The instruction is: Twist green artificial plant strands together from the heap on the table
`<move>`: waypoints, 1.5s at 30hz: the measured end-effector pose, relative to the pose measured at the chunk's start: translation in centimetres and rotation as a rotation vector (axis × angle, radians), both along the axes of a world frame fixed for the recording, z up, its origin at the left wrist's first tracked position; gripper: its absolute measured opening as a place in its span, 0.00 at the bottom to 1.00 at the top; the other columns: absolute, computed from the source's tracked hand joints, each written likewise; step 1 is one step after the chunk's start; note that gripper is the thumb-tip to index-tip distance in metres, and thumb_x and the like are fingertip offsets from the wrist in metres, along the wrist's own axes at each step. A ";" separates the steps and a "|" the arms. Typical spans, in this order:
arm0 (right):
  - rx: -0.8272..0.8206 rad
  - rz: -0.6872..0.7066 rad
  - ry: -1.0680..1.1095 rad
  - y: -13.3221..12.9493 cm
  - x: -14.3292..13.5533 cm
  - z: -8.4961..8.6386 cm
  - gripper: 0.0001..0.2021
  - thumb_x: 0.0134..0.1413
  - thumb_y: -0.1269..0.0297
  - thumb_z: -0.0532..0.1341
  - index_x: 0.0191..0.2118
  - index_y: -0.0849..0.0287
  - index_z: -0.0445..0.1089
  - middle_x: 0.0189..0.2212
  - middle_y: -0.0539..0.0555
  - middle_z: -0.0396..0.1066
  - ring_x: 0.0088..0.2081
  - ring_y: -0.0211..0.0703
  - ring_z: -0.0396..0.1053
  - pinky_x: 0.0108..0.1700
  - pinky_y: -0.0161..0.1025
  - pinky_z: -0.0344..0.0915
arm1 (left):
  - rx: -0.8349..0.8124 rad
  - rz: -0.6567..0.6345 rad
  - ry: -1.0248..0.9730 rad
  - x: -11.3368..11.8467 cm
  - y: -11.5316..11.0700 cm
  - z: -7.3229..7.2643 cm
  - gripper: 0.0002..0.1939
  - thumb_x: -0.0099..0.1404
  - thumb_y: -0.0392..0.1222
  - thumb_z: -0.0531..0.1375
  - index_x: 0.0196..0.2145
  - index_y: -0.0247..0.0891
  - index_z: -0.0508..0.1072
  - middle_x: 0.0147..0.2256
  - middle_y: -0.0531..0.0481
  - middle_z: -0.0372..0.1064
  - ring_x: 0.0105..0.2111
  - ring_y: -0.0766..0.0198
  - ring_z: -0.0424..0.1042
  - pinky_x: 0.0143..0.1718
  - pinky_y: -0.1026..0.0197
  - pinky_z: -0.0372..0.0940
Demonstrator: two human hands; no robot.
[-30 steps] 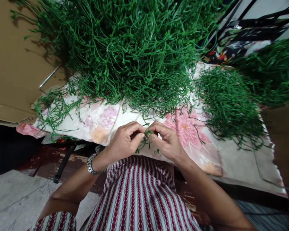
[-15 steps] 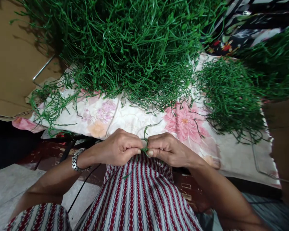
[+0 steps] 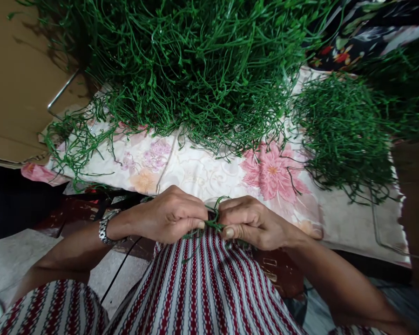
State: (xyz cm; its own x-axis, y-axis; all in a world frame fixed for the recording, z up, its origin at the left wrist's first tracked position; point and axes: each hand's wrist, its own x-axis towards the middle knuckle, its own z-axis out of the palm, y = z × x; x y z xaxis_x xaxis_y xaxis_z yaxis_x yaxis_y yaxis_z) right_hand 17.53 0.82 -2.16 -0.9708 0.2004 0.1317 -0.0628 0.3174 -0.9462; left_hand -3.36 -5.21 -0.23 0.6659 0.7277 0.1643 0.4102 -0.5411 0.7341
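Note:
Between my two hands, just above my lap, is a thin green plastic-looking stem (image 3: 213,225) with small knobs, bent into a loop at its top. My left hand (image 3: 174,215) is closed, its thumb and forefinger pinching the stem from one side. My right hand (image 3: 253,222) pinches it from the other side, thumb pressed against the curled fingers. Parts of the stem are hidden inside both hands. A large heap of similar green stems (image 3: 195,74) lies beyond my hands, and a smaller pile (image 3: 345,130) sits to the right.
A floral cloth (image 3: 195,170) covers the table under the stems. Loose stems (image 3: 80,149) lie at its left end. Cardboard (image 3: 14,93) stands at the left, beside a bent metal rod (image 3: 61,93). Dark flowered fabric (image 3: 345,51) shows at the far right.
My hands have drawn slightly apart, the right one moving a little to the right. The stem's upstanding end has curved over into a loop. The view has shifted slightly.

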 end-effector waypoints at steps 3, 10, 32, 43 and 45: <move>-0.048 0.005 0.024 0.2 0.0 -0.5 0.15 0.59 0.65 0.51 0.23 0.62 0.63 0.19 0.49 0.55 0.24 0.33 0.54 0.29 0.32 0.53 | -0.022 0.044 -0.040 -0.1 0.1 -0.2 0.08 0.60 0.32 0.54 0.24 0.34 0.68 0.19 0.53 0.63 0.20 0.70 0.61 0.23 0.66 0.55; -0.118 0.028 0.059 0.2 -0.2 -1.1 0.15 0.59 0.65 0.52 0.24 0.66 0.65 0.20 0.50 0.57 0.24 0.32 0.55 0.29 0.31 0.53 | -0.062 0.052 -0.103 0.0 0.1 -0.2 0.06 0.59 0.31 0.55 0.26 0.31 0.70 0.20 0.52 0.64 0.20 0.71 0.62 0.24 0.68 0.56; 0.181 -0.520 -0.064 1.2 0.1 0.1 0.09 0.57 0.66 0.55 0.38 0.61 0.71 0.30 0.53 0.71 0.32 0.34 0.68 0.34 0.31 0.63 | -0.017 0.435 -0.176 1.6 1.4 -1.2 0.06 0.57 0.29 0.55 0.27 0.33 0.72 0.24 0.51 0.65 0.25 0.70 0.64 0.27 0.67 0.58; 0.450 -0.715 0.211 -0.5 -1.6 -2.0 0.05 0.53 0.70 0.57 0.32 0.63 0.70 0.22 0.52 0.68 0.25 0.34 0.64 0.28 0.33 0.61 | -0.091 0.520 -0.320 2.4 0.7 -1.9 0.07 0.59 0.33 0.56 0.25 0.33 0.71 0.22 0.52 0.62 0.24 0.70 0.62 0.26 0.66 0.57; 0.477 -0.631 0.231 -0.3 -1.3 -1.8 0.05 0.53 0.70 0.57 0.31 0.63 0.69 0.22 0.52 0.67 0.24 0.34 0.63 0.28 0.33 0.60 | -0.150 0.489 -0.340 2.2 0.8 -1.6 0.07 0.59 0.35 0.57 0.24 0.33 0.71 0.21 0.52 0.62 0.24 0.70 0.62 0.26 0.66 0.57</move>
State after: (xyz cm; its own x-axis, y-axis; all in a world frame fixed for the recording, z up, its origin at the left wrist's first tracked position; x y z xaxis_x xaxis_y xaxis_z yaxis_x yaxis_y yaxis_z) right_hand 16.19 0.47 -3.91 -0.6326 0.5711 0.5230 0.0854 0.7227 -0.6859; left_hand -1.15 -4.45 -1.84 0.1771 0.9673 0.1814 0.3145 -0.2302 0.9209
